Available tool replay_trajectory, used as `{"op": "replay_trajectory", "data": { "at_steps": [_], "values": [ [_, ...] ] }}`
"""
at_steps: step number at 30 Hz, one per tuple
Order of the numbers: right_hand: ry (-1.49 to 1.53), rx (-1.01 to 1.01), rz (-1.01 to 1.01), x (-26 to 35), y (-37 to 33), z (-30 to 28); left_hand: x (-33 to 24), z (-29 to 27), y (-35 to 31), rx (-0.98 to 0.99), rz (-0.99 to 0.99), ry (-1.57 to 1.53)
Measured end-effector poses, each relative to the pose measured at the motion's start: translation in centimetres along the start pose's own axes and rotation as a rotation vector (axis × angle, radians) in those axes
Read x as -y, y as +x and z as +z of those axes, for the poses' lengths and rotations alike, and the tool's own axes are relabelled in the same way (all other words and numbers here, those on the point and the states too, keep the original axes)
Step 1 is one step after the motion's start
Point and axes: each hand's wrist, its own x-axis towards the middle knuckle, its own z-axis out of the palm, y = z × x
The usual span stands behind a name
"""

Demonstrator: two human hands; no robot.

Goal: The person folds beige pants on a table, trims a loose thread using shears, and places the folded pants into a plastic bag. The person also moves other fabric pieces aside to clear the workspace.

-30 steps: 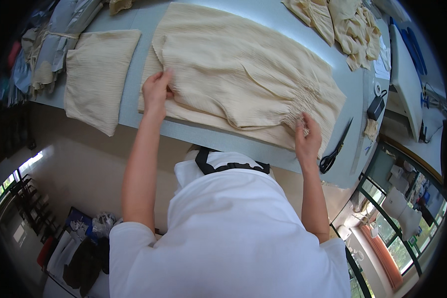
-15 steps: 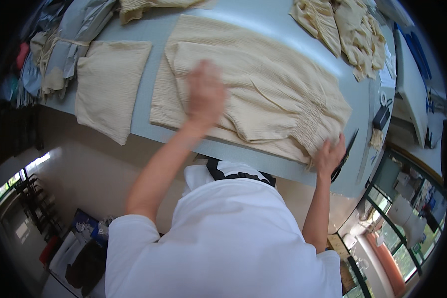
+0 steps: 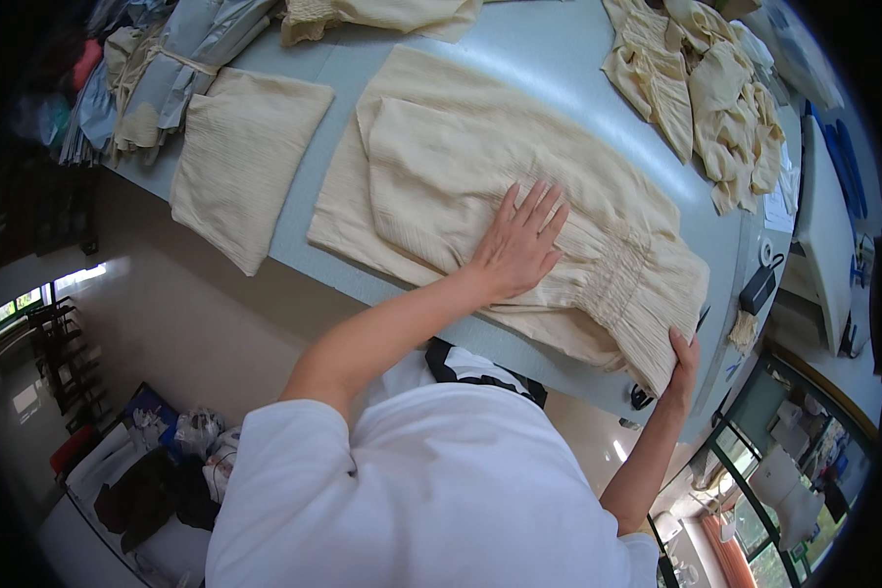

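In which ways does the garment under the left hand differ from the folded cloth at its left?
The garment is larger than the folded cloth. The garment has a gathered band, while the folded cloth shows none. The left hand lies spread on the garment; no hand touches the folded cloth. Both are cream, crinkled and on the table.

Cannot read any word, number, label or sign here. On the white paper (image 3: 779,208) at the right side of the counter (image 3: 549,44), too small to tell any print. On the black box (image 3: 758,289) near to it, also cannot make out any lettering. Same with the grey bundle (image 3: 191,59), at upper left.
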Motion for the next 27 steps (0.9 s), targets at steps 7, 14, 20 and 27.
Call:
{"op": "replay_trajectory", "data": {
  "at_steps": [7,14,20,27],
  "values": [
    [0.086,-0.06,-0.102,5.4,-2.3,6.6,2.1,-0.4,-0.8,0.052,0.014,-0.055],
    [-0.112,0.069,-0.286,9.6,-4.5,26.0,6.6,-2.4,-1.8,0.099,0.182,-0.543],
    [-0.689,0.326,-0.436,2.9,-1.6,40.4,21.7,-15.5,-5.7,0.01,-0.888,-1.397],
    [-0.694,0.012,-0.43,-4.4,-3.3,34.1,24.3,-12.2,-7.8,-0.03,-0.794,-0.82]
  ]
}}
